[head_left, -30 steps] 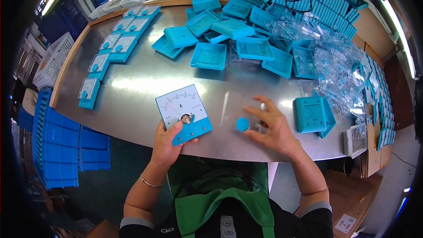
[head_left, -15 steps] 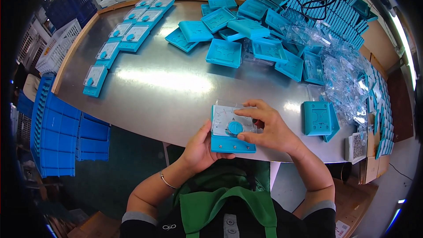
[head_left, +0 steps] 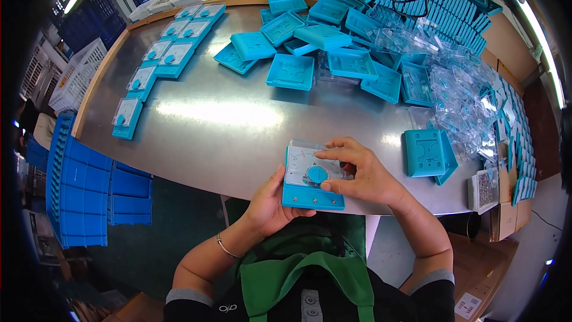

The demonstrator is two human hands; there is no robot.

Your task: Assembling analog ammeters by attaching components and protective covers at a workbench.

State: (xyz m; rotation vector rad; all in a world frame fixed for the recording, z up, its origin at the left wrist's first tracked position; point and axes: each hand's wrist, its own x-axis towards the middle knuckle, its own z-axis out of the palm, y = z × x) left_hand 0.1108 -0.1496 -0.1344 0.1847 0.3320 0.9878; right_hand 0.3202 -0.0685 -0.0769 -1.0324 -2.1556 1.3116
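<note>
Landmark: metal-topped table [head_left: 208, 149]; all places relative to it.
Dial writing: dark scale marks and small characters on the meter's white dial face [head_left: 296, 158]; too small to read.
Carton label: white sticker [head_left: 468, 305] with dark and red print, below the table's right end; unreadable.
Meter [head_left: 313, 198]: rectangular blue body; white dial; three small metal studs across its lower strip.
Clear cover [head_left: 304, 164]: transparent, over the dial, with a round blue knob [head_left: 317, 174].
Meter position: between both hands, above the table's near edge.
Left hand [head_left: 268, 206]: gripping the meter's left side, thumb along the edge.
Right hand [head_left: 372, 176]: gripping the clear cover from the right, thumb and index finger apart.
Similar meters [head_left: 174, 55]: eight, along the table's left side.
Blue shells [head_left: 290, 71]: piled at the table's far side.
Spare covers [head_left: 462, 98]: transparent heap, table's right side.
White box [head_left: 484, 191]: small metal parts inside, table's right end.
</note>
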